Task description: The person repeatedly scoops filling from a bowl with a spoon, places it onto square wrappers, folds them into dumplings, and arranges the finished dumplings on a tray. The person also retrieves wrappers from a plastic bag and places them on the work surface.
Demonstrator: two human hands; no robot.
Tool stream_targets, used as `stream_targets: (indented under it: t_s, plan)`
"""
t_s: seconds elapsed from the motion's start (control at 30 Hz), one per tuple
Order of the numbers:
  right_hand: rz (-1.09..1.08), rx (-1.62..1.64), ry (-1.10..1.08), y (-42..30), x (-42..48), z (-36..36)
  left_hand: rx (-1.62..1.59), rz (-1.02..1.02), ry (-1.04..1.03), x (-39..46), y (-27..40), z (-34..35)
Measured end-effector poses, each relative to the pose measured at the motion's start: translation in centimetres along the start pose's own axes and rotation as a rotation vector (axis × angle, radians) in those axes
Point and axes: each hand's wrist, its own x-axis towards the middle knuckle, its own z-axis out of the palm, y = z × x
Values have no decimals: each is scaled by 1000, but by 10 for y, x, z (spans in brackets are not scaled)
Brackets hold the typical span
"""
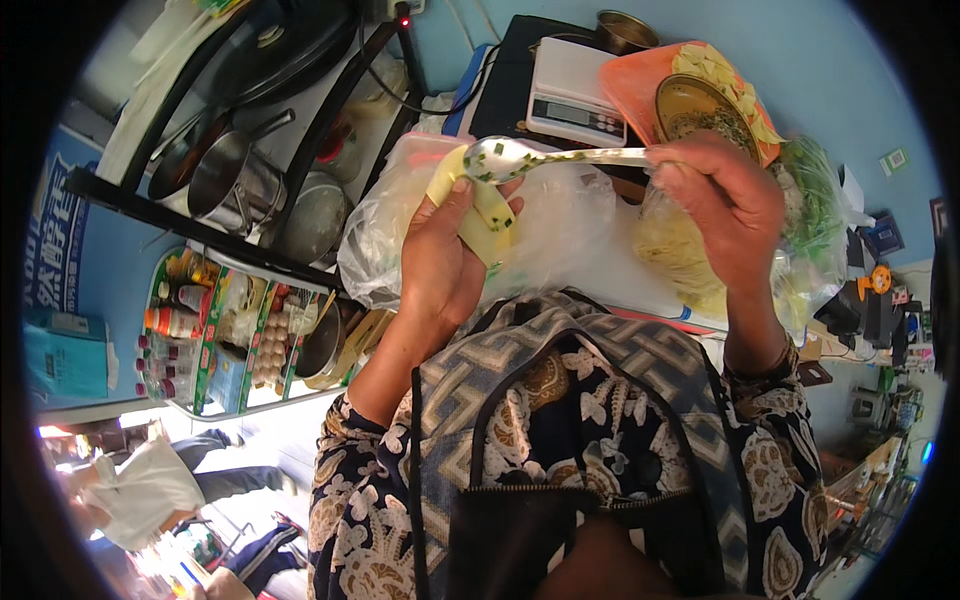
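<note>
My left hand (448,251) holds a pale yellow sheet of wrapper (486,225), its thumb on top; bits of chopped green lie on the sheet. My right hand (724,202) grips the handle of a metal spoon (592,156), whose bowl rests at or just above the wrapper's upper end; green bits cling to the spoon. Behind the right hand is a brown bowl (664,94) of chopped green filling, on an orange tray (626,79) with yellow folded pieces (712,64). Below that hand, a clear plastic bag (667,244) holds yellow food.
A white kitchen scale (574,82) stands behind the hands, near a metal bowl (626,31). Clear plastic bags (375,247) lie around my left hand. A black-framed rack (202,236) with steel pots (236,180) stands at left. Leafy greens (814,187) are at right. A person (146,491) is at lower left.
</note>
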Motion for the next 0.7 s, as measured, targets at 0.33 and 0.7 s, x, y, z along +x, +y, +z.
stream_targets:
  t_s: [0.33, 0.7]
  plan:
    - [-21, -296, -6, 25, -9, -32, 237, -70, -190, 22, -27, 2]
    - [438, -659, 472, 141, -98, -127, 54, -141, -22, 43, -49, 7]
